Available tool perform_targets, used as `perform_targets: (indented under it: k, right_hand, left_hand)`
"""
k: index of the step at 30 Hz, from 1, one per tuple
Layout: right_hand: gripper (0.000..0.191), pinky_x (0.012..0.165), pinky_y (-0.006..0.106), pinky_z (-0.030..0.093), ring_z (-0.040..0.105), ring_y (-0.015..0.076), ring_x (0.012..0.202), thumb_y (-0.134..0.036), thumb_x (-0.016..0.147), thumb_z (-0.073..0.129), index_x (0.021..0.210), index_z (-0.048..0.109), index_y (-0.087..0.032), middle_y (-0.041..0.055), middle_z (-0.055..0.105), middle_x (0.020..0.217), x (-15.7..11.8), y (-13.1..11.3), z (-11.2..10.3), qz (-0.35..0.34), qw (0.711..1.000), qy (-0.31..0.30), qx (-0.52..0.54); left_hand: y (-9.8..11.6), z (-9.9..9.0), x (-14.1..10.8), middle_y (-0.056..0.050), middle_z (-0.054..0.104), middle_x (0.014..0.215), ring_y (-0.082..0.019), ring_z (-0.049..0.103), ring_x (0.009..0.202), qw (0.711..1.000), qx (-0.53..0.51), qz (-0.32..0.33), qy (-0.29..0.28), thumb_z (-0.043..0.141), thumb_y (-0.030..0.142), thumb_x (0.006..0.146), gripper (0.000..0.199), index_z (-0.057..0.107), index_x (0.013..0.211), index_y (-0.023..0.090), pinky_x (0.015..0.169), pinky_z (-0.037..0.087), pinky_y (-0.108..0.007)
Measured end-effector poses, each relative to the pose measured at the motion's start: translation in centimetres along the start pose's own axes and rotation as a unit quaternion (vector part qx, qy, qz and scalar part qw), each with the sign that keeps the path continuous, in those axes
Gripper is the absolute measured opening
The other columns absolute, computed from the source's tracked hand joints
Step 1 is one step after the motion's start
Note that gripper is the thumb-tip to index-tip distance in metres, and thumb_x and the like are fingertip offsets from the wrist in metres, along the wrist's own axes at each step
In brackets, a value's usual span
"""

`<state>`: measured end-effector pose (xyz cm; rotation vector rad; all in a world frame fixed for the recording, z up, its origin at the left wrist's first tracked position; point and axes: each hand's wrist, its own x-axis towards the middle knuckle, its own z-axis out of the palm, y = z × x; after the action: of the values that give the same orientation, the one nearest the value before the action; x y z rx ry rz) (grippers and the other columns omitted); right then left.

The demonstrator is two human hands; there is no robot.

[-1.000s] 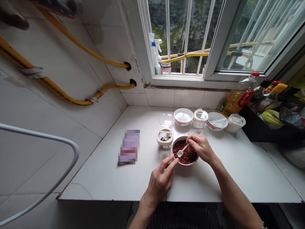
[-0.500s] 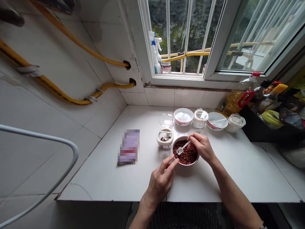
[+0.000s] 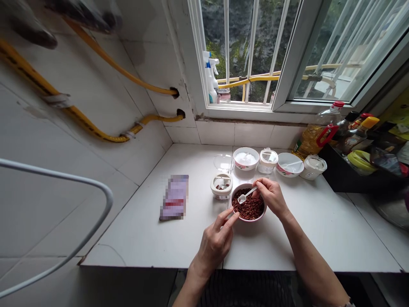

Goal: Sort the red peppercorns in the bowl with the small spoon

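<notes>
A bowl [image 3: 248, 220] with a pink rim stands on the white counter, filled with dark red bits that look like Sichuan peppercorns [image 3: 252, 209]. My right hand [image 3: 270, 195] pinches the handle of a small white plastic spoon [image 3: 243, 198]; its scoop is over the peppercorns, with little or nothing in it. At the bowl's left edge, the fingertips of my left hand [image 3: 217, 238] hold the rim. Just left of the bowl is a square clear jar [image 3: 221, 187] with a cream collar and some of the same red bits inside. Its clear lid [image 3: 223, 162] appears raised behind it.
Behind the bowl stand a bowl of white grains [image 3: 246, 166], a lidded jar [image 3: 268, 160], a bowl with a white spoon [image 3: 289, 171] and another jar [image 3: 315, 167]. A purple packet [image 3: 174, 198] lies left. An oil bottle [image 3: 315, 136] and black box [image 3: 354, 179] stand right.
The camera view has shifted slightly. The spoon's scoop has risen a little and turned above the peppercorns. My left hand keeps its place on the bowl's rim.
</notes>
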<state>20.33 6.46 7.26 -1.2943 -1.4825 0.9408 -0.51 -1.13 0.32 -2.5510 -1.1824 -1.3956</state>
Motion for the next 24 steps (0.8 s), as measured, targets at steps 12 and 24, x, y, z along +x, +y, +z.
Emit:
perform_targets:
  k: [12, 24]
  right_hand:
    - [0.022, 0.080, 0.036, 0.051, 0.066, 0.0208, 0.064, -0.024, 0.090, 0.052, 0.072, 0.065, -0.023, 0.0003, 0.070, 0.057, 0.0, -0.1, 0.8, -0.127, 0.985, -0.018, -0.115]
    - [0.019, 0.058, 0.028, 0.052, 0.063, 0.0164, 0.052, -0.031, 0.088, 0.054, 0.074, 0.062, -0.022, -0.0019, 0.066, 0.054, -0.1, 0.2, 1.1, -0.019, 0.998, -0.067, 0.009]
  left_hand:
    - [-0.1, 0.1, -0.2, -0.012, 0.063, 0.128, -0.020, 0.068, 0.112, 1.000, 0.001, -0.002, -0.002, 0.044, 0.001, 0.093, 0.059, 0.046, 0.146, 0.024, 0.092, 0.060, -0.029]
    - [-0.1, 0.0, -0.2, -0.011, 0.064, 0.128, -0.020, 0.068, 0.113, 1.000, 0.004, -0.003, -0.008, 0.043, 0.001, 0.093, 0.058, 0.045, 0.146, 0.025, 0.092, 0.060, -0.029]
